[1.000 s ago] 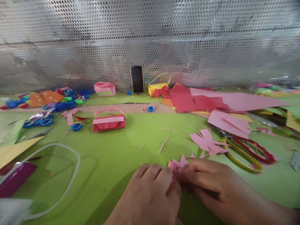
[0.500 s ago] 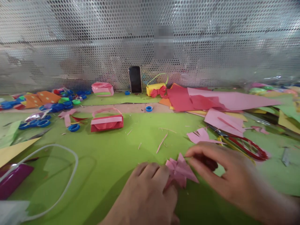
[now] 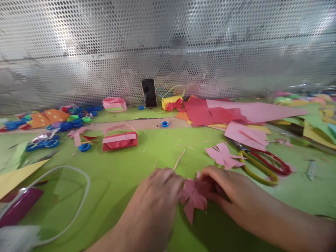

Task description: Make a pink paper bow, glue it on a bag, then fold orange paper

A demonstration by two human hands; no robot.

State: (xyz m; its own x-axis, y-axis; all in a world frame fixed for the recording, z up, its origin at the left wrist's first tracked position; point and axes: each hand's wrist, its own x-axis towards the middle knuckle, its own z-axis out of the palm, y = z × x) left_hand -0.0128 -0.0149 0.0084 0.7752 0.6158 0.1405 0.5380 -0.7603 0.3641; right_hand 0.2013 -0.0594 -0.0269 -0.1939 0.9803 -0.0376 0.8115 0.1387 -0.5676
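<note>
Since the right hand point(image 3: 223, 185) has returned to pinch the pink paper cutout point(image 3: 193, 200) on the green tabletop point(image 3: 154, 145), both hands now work the turned piece together; whether the left hand point(image 3: 157, 196) grips its edge, I cannot tell.

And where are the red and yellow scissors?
The scissors are right of centre in the head view, just beyond the right hand, with a loose pink cutout on their left.

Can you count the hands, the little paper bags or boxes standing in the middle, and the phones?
Hands: 2 (left hand, right hand, both at pink cut paper)
Bags or boxes: 3 (pink one, red one, yellow one)
Phones: 1
Total: 6
</note>
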